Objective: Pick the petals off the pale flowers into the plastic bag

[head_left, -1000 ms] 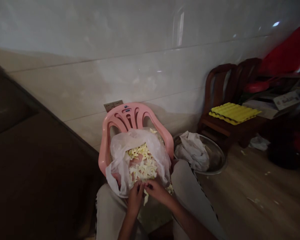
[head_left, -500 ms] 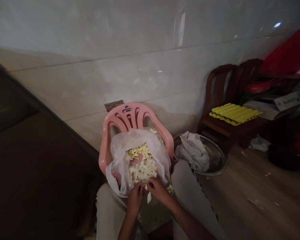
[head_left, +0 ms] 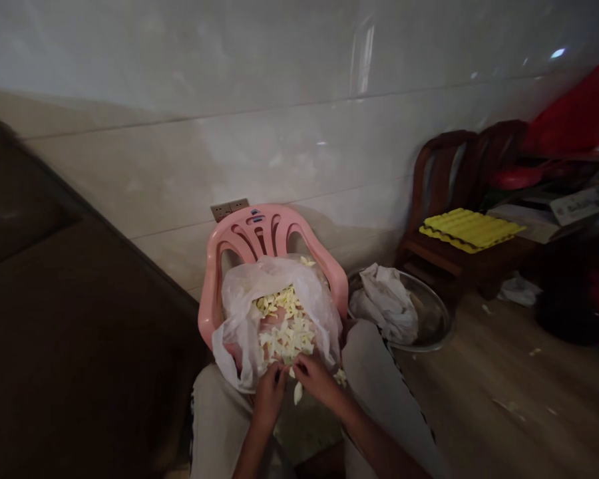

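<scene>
Left hand (head_left: 269, 399): half closed, fingers curled and pointing up toward the lower edge of the heap. Right hand (head_left: 317, 380): also half closed, fingertips bunched against the same edge, close beside the left hand. Between and just below the two hands, one long pale yellow flake (head_left: 298, 392) hanging, with no telling whether pinched or merely touching. Directly above the hands, a heap of pale yellow flakes (head_left: 285, 329) lying inside a clear crinkled plastic bag (head_left: 239, 313), its mouth spread wide and a pinkish surface showing through the film beneath the heap. A few loose flakes on the bag's lower right edge. Bag resting on the lap, between beige trouser legs (head_left: 374, 372) with a dark side stripe. Behind the bag, a pink moulded plastic armchair (head_left: 274, 233), its arms on either side of the bag. To the right of the knee, a round steel basin (head_left: 442, 319) holding a crumpled white plastic bag (head_left: 384, 306). Farther right, a dark wooden chair (head_left: 444, 173) with a yellow moulded pad (head_left: 472, 229) on its seat. Across a wood-look floor (head_left: 479, 412), scattered pale scraps (head_left: 504, 404). Behind everything, a glossy cream tiled wall (head_left: 180, 153) with a double power socket (head_left: 229, 209).
</scene>
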### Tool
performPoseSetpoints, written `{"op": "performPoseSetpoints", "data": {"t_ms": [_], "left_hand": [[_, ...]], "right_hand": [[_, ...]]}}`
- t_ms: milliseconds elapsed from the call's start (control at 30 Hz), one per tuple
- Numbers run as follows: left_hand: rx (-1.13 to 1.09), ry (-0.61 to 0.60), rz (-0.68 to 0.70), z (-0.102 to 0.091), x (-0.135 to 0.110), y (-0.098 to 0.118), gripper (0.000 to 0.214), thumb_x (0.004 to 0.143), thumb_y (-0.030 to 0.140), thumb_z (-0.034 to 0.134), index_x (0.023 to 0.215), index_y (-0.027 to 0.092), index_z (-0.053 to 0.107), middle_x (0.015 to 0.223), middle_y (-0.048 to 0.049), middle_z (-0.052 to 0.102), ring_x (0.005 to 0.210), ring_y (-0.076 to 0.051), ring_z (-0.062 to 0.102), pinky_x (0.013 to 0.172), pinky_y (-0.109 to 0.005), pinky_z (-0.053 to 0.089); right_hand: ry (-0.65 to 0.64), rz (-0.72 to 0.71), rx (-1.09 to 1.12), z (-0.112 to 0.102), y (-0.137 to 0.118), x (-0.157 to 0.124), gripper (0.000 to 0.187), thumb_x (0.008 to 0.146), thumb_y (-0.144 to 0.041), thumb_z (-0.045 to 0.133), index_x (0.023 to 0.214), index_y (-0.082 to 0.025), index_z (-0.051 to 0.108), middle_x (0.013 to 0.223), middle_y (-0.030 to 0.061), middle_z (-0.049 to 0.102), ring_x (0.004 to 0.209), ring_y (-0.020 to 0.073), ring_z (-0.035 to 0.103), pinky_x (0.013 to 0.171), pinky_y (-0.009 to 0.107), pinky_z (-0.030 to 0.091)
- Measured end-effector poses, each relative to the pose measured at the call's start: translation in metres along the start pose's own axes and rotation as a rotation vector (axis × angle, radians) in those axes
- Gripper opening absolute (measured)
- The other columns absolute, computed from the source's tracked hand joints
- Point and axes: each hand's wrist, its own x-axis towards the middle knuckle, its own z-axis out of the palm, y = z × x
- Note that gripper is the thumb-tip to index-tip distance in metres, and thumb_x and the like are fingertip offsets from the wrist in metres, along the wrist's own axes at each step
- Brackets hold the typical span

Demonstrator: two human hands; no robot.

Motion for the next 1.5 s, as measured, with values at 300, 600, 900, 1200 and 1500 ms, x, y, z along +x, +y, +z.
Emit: {"op": "performPoseSetpoints", "data": {"t_ms": [300, 600, 900, 1200, 1500], "left_hand": [[-0.014, -0.041, -0.016, -0.001, -0.002, 0.005, 0.043, 0.088, 0.061, 0.046, 0.079, 0.022, 0.063, 0.073, -0.0032, 0.070, 0.071, -0.023, 0.066, 0.070, -0.030, 0.048], [0.010, -0.068, -0.028, 0.001, -0.002, 0.002, 0.044, 0.090, 0.059, 0.046, 0.077, 0.021, 0.065, 0.069, -0.0020, 0.067, 0.069, -0.021, 0.064, 0.067, -0.029, 0.045], [-0.086, -0.081, -0.089, 0.004, -0.001, 0.001, 0.055, 0.089, 0.068, 0.043, 0.082, 0.019, 0.067, 0.070, -0.0028, 0.065, 0.067, -0.021, 0.060, 0.062, -0.028, 0.045], [-0.130, -0.038, -0.092, 0.004, -0.003, 0.002, 0.054, 0.088, 0.070, 0.044, 0.083, 0.020, 0.064, 0.067, -0.0005, 0.064, 0.064, -0.019, 0.061, 0.062, -0.028, 0.045], [-0.129, -0.028, -0.101, 0.003, -0.003, 0.003, 0.051, 0.089, 0.067, 0.043, 0.083, 0.020, 0.063, 0.068, -0.0008, 0.064, 0.064, -0.020, 0.061, 0.063, -0.029, 0.045]], "right_hand": [[-0.055, 0.018, 0.021, 0.001, 0.000, -0.004, 0.012, 0.089, -0.024, 0.053, 0.082, -0.019, 0.062, 0.073, -0.0010, 0.061, 0.070, 0.0151, 0.057, 0.065, 0.024, 0.040], [0.006, -0.072, -0.021, -0.006, -0.010, -0.002, 0.011, 0.087, -0.014, 0.055, 0.078, -0.021, 0.056, 0.076, -0.0014, 0.058, 0.076, 0.0168, 0.054, 0.074, 0.028, 0.041], [0.008, -0.094, -0.005, -0.006, -0.014, -0.001, 0.013, 0.084, -0.010, 0.055, 0.079, -0.020, 0.061, 0.083, 0.0017, 0.061, 0.082, 0.0187, 0.057, 0.078, 0.030, 0.044], [-0.051, -0.024, 0.153, -0.002, -0.017, -0.004, 0.015, 0.090, -0.019, 0.053, 0.092, -0.019, 0.068, 0.088, 0.0037, 0.070, 0.085, 0.0199, 0.065, 0.078, 0.030, 0.049], [-0.063, 0.011, 0.225, 0.001, -0.014, -0.005, 0.018, 0.094, -0.028, 0.053, 0.097, -0.019, 0.068, 0.094, 0.0054, 0.072, 0.087, 0.0204, 0.068, 0.080, 0.030, 0.050]]}}
